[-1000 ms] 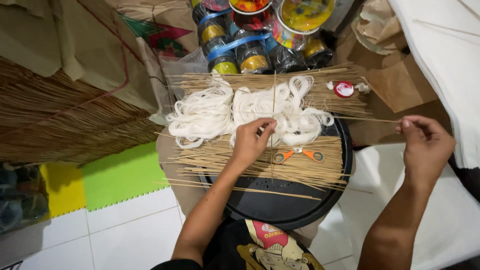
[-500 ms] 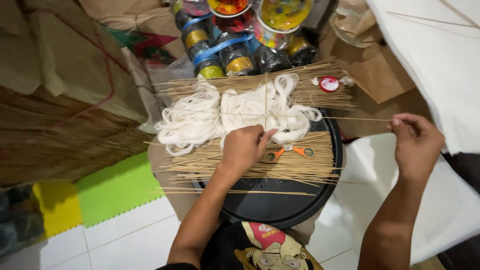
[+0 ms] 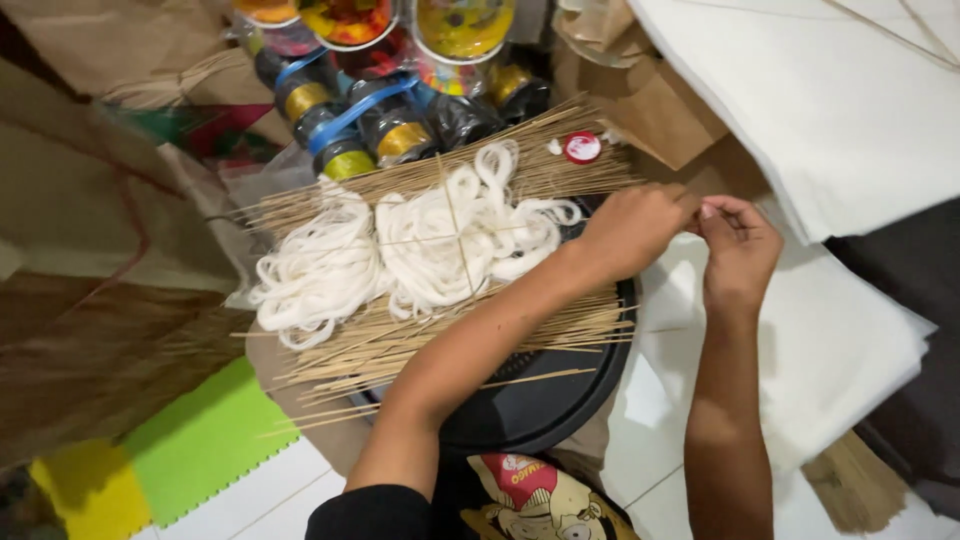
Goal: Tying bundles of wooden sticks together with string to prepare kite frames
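My left hand (image 3: 635, 228) and my right hand (image 3: 740, 245) meet fingertip to fingertip at the right edge of a round black tray (image 3: 560, 405). Both pinch the right end of a thin bamboo stick (image 3: 480, 235). That stick lies crosswise over a second upright stick, on skeins of white string (image 3: 330, 270). My left forearm stretches across a loose bundle of bamboo sticks (image 3: 400, 345) on the tray. Whether a thread is also between the fingers cannot be told.
More sticks (image 3: 420, 180) lie behind the string, with a small red-and-white cap (image 3: 582, 148). Dark spools with gold and blue bands (image 3: 385, 125) and jars stand at the back. White paper sheets (image 3: 810, 100) lie right, brown paper (image 3: 90, 260) left, green foam mat (image 3: 200, 440) below.
My left hand left the crossing of the two sticks and slid right along the horizontal stick to meet my right hand. The view shifted a little to the right.
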